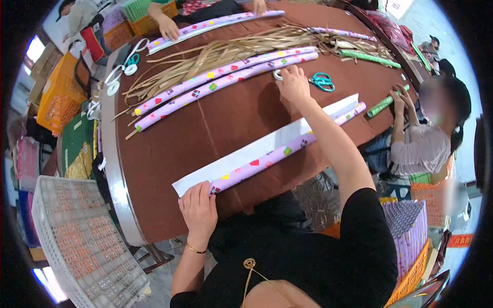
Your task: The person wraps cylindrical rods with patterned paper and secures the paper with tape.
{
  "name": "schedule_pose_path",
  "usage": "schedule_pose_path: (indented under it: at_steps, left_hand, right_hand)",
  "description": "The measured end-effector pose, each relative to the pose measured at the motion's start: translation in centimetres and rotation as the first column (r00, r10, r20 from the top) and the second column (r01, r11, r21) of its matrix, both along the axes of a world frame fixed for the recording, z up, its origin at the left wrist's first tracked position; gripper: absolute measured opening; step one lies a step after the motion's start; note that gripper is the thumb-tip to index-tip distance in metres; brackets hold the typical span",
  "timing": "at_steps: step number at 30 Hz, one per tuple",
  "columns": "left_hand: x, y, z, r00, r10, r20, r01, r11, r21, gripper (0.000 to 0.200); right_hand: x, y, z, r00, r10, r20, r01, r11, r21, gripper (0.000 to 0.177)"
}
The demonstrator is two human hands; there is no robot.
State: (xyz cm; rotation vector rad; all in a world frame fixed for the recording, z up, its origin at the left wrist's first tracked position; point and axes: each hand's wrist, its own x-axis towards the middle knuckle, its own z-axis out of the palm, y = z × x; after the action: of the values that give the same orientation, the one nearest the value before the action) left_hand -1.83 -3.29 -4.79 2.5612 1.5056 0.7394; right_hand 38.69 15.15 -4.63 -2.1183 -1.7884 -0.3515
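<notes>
A partly unrolled roll of lilac wrapping paper (262,162) with small coloured gift motifs lies slantwise before me, its white inner side (241,156) turned up along the far edge. My left hand (197,210) holds the roll down at its left end, fingers bent over the paper. Beyond the roll, my right hand (294,86) has its fingers closed at a small white ring, seemingly a tape roll (278,75), partly hidden by the fingers. Teal-handled scissors (322,82) lie just right of that hand.
Two rolled lilac tubes (226,86) and a heap of brown strips (221,51) lie across the brown table (169,154). Opposite, a co-worker's hands (168,28) rest on another lilac roll. A person at right holds a green roll (380,107). A white crate (87,226) stands at left.
</notes>
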Motion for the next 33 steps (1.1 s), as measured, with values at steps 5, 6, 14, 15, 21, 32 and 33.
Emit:
schedule_pose_path:
  at_steps: [5,6,14,15,21,32,33]
  left_hand:
    - [0.1,-0.2,0.3,1.0,0.016,-0.004,-0.016,0.999,-0.028,0.045]
    - [0.2,-0.1,0.5,0.999,0.041,0.005,-0.041,0.999,-0.027,0.045]
    - [-0.4,0.5,0.3,1.0,-0.021,-0.014,0.022,0.999,0.047,0.036]
    - [-0.6,0.9,0.2,0.999,-0.032,-0.011,0.033,0.997,0.064,0.035]
    - [-1.1,1.9,-0.1,0.999,-0.046,0.024,0.045,0.998,0.035,0.036]
    - [-0.8,2.6,0.9,0.995,-0.057,0.078,0.057,0.998,0.002,0.045]
    - [-0.8,2.5,0.8,0.995,-0.063,0.081,0.063,0.998,-0.003,0.045]
  right_hand:
    - [0.0,3.7,-1.5,0.986,-0.09,0.138,0.097,0.994,-0.044,0.024]
    - [0.2,4.0,-1.8,0.981,-0.123,0.152,0.132,0.99,-0.057,0.023]
    - [-11.2,-4.4,2.5,0.256,0.063,-0.965,-0.343,0.939,-0.029,0.02]
    - [-12.7,-6.6,3.1,0.214,0.052,-0.975,-0.397,0.917,-0.038,0.023]
    - [-13.3,-12.4,0.3,0.359,0.433,-0.827,-0.533,0.823,0.199,0.014]
    - [-20.7,-8.9,2.9,0.04,0.095,-0.995,-0.769,0.639,0.03,0.016]
    - [-21.7,-8.2,2.9,-0.051,-0.183,-0.982,-0.794,0.603,-0.071,0.018]
